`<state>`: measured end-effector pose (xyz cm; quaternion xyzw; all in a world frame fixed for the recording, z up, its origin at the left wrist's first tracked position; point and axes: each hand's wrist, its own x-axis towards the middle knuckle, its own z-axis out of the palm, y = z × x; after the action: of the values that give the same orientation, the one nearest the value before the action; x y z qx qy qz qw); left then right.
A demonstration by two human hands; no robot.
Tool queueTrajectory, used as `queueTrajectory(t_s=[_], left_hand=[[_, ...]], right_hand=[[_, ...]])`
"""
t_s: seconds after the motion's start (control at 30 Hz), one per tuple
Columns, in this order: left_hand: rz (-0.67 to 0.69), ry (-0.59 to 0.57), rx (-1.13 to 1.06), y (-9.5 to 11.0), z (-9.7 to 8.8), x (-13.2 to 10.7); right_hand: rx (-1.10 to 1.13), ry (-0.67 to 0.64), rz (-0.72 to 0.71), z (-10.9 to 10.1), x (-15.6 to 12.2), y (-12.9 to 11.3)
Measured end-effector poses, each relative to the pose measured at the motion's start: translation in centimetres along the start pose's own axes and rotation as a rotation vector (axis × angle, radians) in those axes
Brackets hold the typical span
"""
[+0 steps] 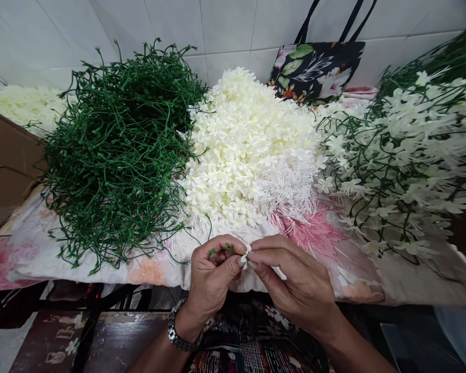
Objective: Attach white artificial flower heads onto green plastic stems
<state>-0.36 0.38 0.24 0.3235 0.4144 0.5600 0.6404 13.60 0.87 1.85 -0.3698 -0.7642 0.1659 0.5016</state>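
Close to the table's front edge, both hands meet over a small white artificial flower [245,255]. My left hand [213,269], with a metal watch on its wrist, is closed, its thumb and forefinger pinching the flower while green stem tips [228,245] poke out between its fingers. From the other side, the fingertips of my right hand [293,277] pinch the same flower. Just beyond lies a heap of cream flower heads [233,150], with a pile of thin white stamens [287,181] at its right. A tangled mound of green plastic stems [120,150] fills the left.
Finished-looking white flower sprays [404,155] spread over the right side. A black floral bag [316,70] leans on the tiled wall [229,26]. At the far left stands a brown box [8,150]. A flowered cloth [147,269] covers the table.
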Motion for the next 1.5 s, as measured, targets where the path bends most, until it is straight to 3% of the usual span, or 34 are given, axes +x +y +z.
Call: queueTrajectory(t_s=[0.17, 0.43, 0.57, 0.67, 0.9, 1.03, 1.3, 1.5], left_hand=[[-0.027, -0.017, 0.028, 0.1, -0.1, 0.0], [-0.062, 0.015, 0.002, 0.2, 0.1, 0.1], [-0.004, 0.050, 0.017, 0.1, 0.2, -0.1], [0.041, 0.042, 0.048, -0.1, 0.2, -0.2], [0.008, -0.027, 0.162, -0.3, -0.1, -0.4], [0.099, -0.082, 0.345, 0.1, -0.4, -0.4], [0.448, -0.186, 0.767, 1.2, -0.1, -0.4], [0.472, -0.272, 0.888, 1.5, 0.2, -0.8]], right_hand=[[0.046, -0.030, -0.009, -0.2, -0.1, -0.2], [0.146, -0.148, 0.090, -0.6, 0.2, 0.1], [0.081, -0.201, 0.146, -0.7, 0.1, 0.1], [0.080, -0.191, 0.142, -0.5, 0.0, 0.2], [0.106, -0.134, 0.191, -0.3, -0.6, 0.6], [0.109, -0.119, 0.258, -0.4, -0.9, 0.9], [0.227, -0.108, 0.361, -1.7, 0.2, 0.4], [0.131, -0.154, 0.293, -1.8, 0.9, 0.0]])
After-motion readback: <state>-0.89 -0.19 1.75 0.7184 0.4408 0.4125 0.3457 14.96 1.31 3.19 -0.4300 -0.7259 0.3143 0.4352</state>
